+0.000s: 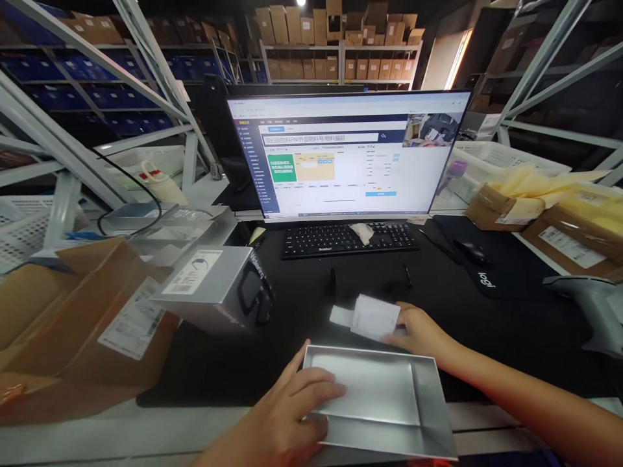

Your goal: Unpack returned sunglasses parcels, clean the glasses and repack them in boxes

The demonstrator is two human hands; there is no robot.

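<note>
My left hand (302,405) grips the left side of a silvery open box tray (374,389), its fingers bent over the rim into the hollow. Nothing lies inside the tray. Beyond its far edge, my right hand (413,331) is closed on a small white box (376,318) with a flap sticking out to the left. A grey printed product box (219,285), with a dark glasses-like picture and a white label, stands on the black desk mat left of both hands. Two small dark pieces (333,279) lie or stand on the mat near the keyboard.
An opened brown carton (87,324) fills the left side. A monitor (350,155) stands behind a black keyboard (341,240) with a crumpled white scrap on it. On the right are a mouse (471,251), a barcode scanner (588,305) and brown parcels (574,233).
</note>
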